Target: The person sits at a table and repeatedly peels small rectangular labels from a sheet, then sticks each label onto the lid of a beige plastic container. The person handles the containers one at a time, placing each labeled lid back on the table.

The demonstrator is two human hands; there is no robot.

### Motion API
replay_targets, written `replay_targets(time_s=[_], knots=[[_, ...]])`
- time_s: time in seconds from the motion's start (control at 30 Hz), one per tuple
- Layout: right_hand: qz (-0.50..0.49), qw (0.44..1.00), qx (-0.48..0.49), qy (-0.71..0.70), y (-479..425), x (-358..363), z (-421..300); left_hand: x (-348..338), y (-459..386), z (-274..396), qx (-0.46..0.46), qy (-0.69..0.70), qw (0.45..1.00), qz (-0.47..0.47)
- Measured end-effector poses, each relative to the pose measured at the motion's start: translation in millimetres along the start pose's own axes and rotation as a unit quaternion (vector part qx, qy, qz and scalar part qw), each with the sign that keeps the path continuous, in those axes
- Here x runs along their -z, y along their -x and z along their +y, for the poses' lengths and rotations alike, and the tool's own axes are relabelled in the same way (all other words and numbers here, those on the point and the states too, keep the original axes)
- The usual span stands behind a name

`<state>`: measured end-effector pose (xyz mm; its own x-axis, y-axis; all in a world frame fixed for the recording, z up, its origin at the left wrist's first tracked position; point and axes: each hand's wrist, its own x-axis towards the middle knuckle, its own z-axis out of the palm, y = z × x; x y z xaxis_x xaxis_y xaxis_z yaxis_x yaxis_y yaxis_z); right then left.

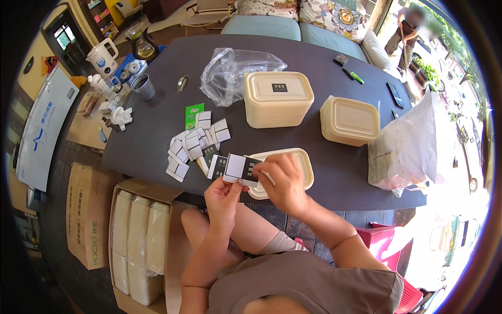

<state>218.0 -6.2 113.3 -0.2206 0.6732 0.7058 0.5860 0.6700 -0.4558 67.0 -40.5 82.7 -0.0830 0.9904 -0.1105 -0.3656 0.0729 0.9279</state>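
Observation:
My left hand [225,192] holds a white sheet of black stickers [235,166] between thumb and fingers above the table's near edge. The fingertips of my right hand [280,178] are at the sheet's right side; whether they grip a sticker cannot be told. Beneath my right hand lies a cream plastic lid [305,165], partly hidden. Left of my hands more sticker sheets [193,147] are spread in a loose pile, beside a green packet [194,114]. Farther back stands a stack of cream lids [278,100], its top one bearing a black sticker. A smaller cream stack [349,121] stands to its right.
A clear plastic bag [227,76] lies behind the tall stack, and a white plastic bag [404,145] stands at the table's right edge. Below on the left, an open cardboard box [176,243] holds wrapped containers. A cup [143,87] stands back left. Outside is a person [408,35].

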Motion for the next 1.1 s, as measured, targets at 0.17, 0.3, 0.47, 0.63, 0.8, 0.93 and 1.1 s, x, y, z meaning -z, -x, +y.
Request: replay_targets(time_s=[0.17,0.3,0.47,0.63,0.8,0.93,1.1], knots=[[-0.022,0.995,-0.084,-0.054,19.7,-2.0,-9.6,-9.0,2.3,-6.7,0.006,0.042,0.999,0.02],[0.008,0.991,-0.105,-0.086,25.7,-5.8,-11.2,-7.9,5.0,-10.9,0.008,0.081,0.997,-0.005],[-0.004,0.995,-0.081,-0.06,25.5,-4.4,-14.0,-10.6,6.1,-8.1,-0.012,0.081,0.997,0.006],[-0.033,0.949,-0.218,-0.224,23.9,-0.5,-18.0,-7.8,7.3,-10.0,-0.055,0.042,0.997,-0.016],[-0.071,0.896,-0.319,-0.3,19.9,3.5,-16.9,-7.2,9.8,-11.5,-0.095,-0.022,0.995,-0.014],[-0.084,0.902,-0.318,-0.279,22.0,0.4,-13.5,-4.8,8.0,-17.8,-0.11,-0.068,0.992,0.005],[-0.097,0.897,-0.331,-0.276,27.2,-5.8,-7.0,-2.5,5.7,-23.1,-0.128,-0.153,0.98,0.028]])
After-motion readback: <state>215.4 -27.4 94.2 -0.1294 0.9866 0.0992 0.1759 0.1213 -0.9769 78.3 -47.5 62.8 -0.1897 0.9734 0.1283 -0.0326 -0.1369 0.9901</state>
